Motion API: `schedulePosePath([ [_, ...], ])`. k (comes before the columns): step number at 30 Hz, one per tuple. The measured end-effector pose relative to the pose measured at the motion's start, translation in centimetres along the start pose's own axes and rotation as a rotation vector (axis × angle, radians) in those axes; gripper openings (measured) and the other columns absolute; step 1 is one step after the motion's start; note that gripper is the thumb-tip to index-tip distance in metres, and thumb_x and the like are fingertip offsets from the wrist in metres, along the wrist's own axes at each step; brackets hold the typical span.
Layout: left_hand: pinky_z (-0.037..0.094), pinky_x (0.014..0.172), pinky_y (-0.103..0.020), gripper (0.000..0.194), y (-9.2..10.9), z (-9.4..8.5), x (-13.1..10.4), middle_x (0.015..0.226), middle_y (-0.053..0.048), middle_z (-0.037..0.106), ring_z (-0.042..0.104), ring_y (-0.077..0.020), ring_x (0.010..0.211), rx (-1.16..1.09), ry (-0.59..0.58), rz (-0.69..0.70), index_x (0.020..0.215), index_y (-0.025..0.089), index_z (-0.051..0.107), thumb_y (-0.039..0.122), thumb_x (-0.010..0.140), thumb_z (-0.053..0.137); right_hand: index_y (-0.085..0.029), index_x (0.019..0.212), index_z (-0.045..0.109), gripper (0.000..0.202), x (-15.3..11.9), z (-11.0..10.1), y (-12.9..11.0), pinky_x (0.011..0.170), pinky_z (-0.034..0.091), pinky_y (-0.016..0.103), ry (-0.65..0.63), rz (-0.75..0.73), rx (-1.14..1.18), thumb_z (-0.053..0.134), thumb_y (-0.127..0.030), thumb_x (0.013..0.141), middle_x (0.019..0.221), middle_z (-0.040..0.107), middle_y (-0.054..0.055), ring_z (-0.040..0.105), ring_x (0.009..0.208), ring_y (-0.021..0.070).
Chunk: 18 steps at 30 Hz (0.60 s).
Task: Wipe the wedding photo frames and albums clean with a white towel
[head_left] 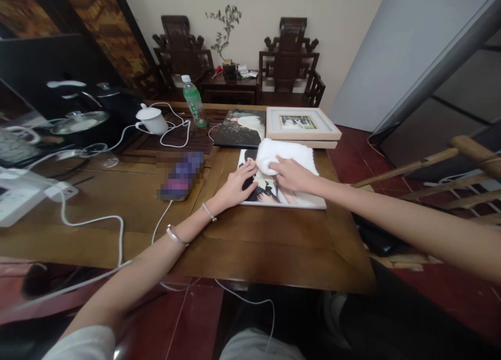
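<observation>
A white fluffy cloth (287, 151) is bunched under my right hand (291, 175), whose fingers grip its near edge. The cloth rests on a flat photo panel (270, 190) with a white edge, partly hiding its picture. My left hand (238, 185) lies on the panel's left side, fingers stretched out, the fingertips close to the cloth. Just behind lie a dark photo panel (238, 133) and a pale-framed picture (299, 122) that sits on another frame.
To the left on the wooden table (250, 245) are a phone (182, 175) on a cable, a white lidded cup (151, 120), a green-labelled bottle (193, 102), a power strip (18, 195) and loose white cables. A wooden chair (442, 167) stands at the right.
</observation>
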State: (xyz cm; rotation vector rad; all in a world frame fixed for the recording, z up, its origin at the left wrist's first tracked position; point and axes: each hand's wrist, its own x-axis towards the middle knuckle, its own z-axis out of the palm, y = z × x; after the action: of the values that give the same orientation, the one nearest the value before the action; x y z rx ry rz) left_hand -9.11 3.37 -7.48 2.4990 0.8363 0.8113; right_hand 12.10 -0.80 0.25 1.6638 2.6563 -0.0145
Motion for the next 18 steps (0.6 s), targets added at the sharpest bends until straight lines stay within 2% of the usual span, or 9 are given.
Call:
schedulePosePath([
  [4, 0.038, 0.112, -0.052, 0.038, 0.1, -0.2, 0.0, 0.142, -0.014, 0.054, 0.041, -0.0294, 0.140, 0.005, 0.016, 0.021, 0.125, 0.016, 0.062, 0.033, 0.094, 0.051, -0.014, 0.111, 0.059, 0.037, 2.3, -0.7, -1.4, 0.072, 0.041, 0.034, 0.001, -0.027, 0.052, 0.038, -0.005, 0.081, 0.103, 0.065, 0.016, 0.060, 0.090, 0.0258],
  [7, 0.037, 0.114, -0.051, 0.034, -0.2, -0.1, 0.0, 0.138, -0.014, 0.058, 0.045, -0.0289, 0.137, -0.041, 0.063, 0.035, 0.120, 0.016, 0.065, 0.033, 0.094, 0.051, -0.013, 0.112, 0.060, 0.038, 1.6, -0.6, -1.2, 0.075, 0.043, 0.036, -0.028, -0.035, 0.047, 0.039, -0.005, 0.082, 0.107, 0.065, 0.018, 0.062, 0.090, 0.0261],
  [10, 0.037, 0.114, -0.051, 0.030, -0.3, -0.1, 0.1, 0.135, -0.012, 0.061, 0.050, -0.0273, 0.134, -0.103, 0.127, 0.019, 0.114, 0.019, 0.068, 0.033, 0.095, 0.050, -0.013, 0.110, 0.062, 0.038, -1.6, 0.1, -1.4, 0.086, 0.046, 0.047, -0.028, -0.062, 0.017, 0.040, -0.003, 0.080, 0.123, 0.061, 0.022, 0.060, 0.107, 0.0319],
  [13, 0.039, 0.113, -0.049, 0.031, 0.2, -0.3, 0.2, 0.134, -0.012, 0.062, 0.054, -0.0255, 0.129, -0.141, 0.192, 0.004, 0.116, 0.019, 0.067, 0.034, 0.098, 0.046, -0.014, 0.107, 0.066, 0.042, -6.0, 1.2, -2.6, 0.102, 0.038, 0.060, 0.003, -0.159, -0.015, 0.043, 0.001, 0.075, 0.148, 0.046, 0.018, 0.037, 0.138, 0.0378],
  [16, 0.043, 0.110, -0.049, 0.031, 0.9, -0.6, 0.2, 0.131, -0.011, 0.064, 0.058, -0.0254, 0.125, -0.179, 0.270, -0.020, 0.117, 0.020, 0.065, 0.036, 0.099, 0.045, -0.017, 0.108, 0.068, 0.039, -9.2, 1.9, -4.3, 0.108, 0.029, 0.068, -0.045, -0.243, -0.024, 0.053, -0.004, 0.074, 0.156, 0.035, 0.014, 0.024, 0.144, 0.0406],
  [18, 0.047, 0.105, -0.047, 0.030, 1.2, -0.7, 0.1, 0.129, -0.010, 0.065, 0.060, -0.0249, 0.121, -0.226, 0.359, -0.059, 0.114, 0.021, 0.065, 0.038, 0.099, 0.045, -0.018, 0.107, 0.069, 0.035, -9.9, 2.0, -5.2, 0.106, 0.029, 0.071, -0.056, -0.262, -0.029, 0.057, -0.010, 0.076, 0.157, 0.033, 0.014, 0.023, 0.144, 0.0428],
])
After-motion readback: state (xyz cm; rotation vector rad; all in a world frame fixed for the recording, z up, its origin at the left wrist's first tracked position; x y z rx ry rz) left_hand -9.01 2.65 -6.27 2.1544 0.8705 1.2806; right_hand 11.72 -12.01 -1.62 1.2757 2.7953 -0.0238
